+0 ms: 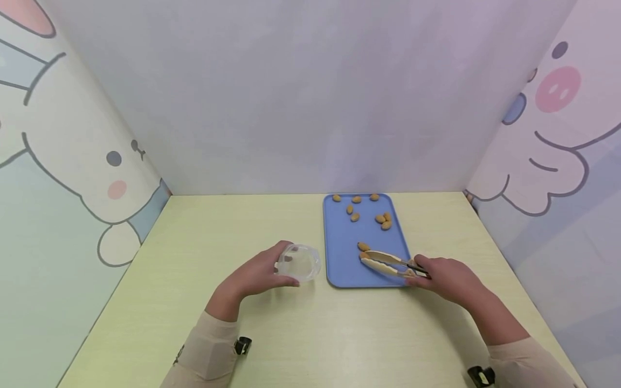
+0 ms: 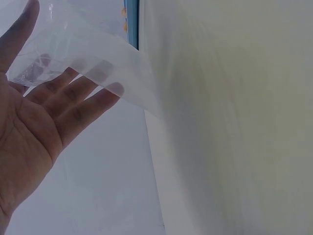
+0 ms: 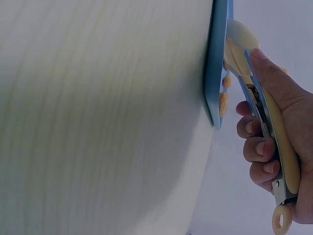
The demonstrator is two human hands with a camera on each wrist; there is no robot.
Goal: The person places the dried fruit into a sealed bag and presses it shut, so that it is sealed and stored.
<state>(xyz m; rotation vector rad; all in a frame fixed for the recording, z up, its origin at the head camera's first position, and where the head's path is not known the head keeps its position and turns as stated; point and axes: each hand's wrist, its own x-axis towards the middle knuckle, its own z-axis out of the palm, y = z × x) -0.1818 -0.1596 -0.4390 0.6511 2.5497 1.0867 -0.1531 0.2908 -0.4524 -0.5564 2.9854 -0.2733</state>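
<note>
My left hand (image 1: 264, 272) grips a clear plastic container (image 1: 302, 263) from its left side, thumb in front and fingers behind. In the left wrist view the fingers (image 2: 80, 107) show through the clear wall. My right hand (image 1: 443, 277) holds cream-coloured tongs (image 1: 383, 261) over the near part of a blue tray (image 1: 339, 275). An almond-like brown nut (image 1: 364, 256) lies at the tips of the tongs, with another nut (image 1: 363, 246) just behind it. In the right wrist view the fingers wrap around the handles of the tongs (image 3: 281, 142).
Several more brown nuts (image 1: 356, 199) lie spread over the far half of the tray, three of them (image 1: 386, 225) clustered at its right. The pale wooden table (image 1: 233, 221) meets a grey-white back wall (image 1: 310, 108) and cartoon-printed side walls (image 1: 543, 134).
</note>
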